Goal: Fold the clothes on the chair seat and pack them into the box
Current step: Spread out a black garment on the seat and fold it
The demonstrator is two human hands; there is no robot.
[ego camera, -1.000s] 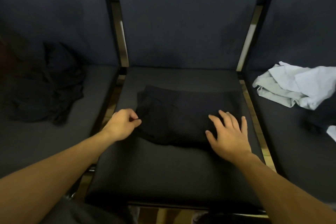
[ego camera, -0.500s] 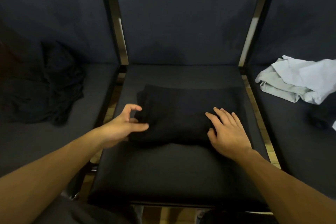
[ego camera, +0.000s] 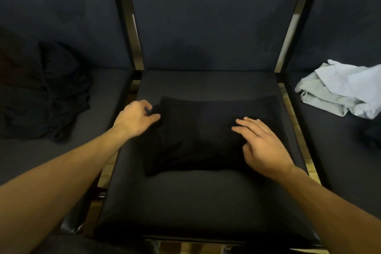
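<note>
Folded black garment (ego camera: pixel 202 134) on middle chair seat (ego camera: pixel 198 202). Left hand (ego camera: pixel 135 118) pinches its left edge between thumb and fingertips; right hand (ego camera: pixel 261 146) flat, fingers straight on right half. Soft, light, floppy: likely best lifted from beneath both ends.

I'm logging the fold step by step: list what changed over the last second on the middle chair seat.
The left hand, which pinched the black garment's left edge a second ago and opened half a second ago, now grips that edge again, farther back. The right hand stays flat on the garment's right side, fingers shifted slightly left. The garment stays folded on the middle seat. The dark pile and pale clothes are unmoved.
</note>
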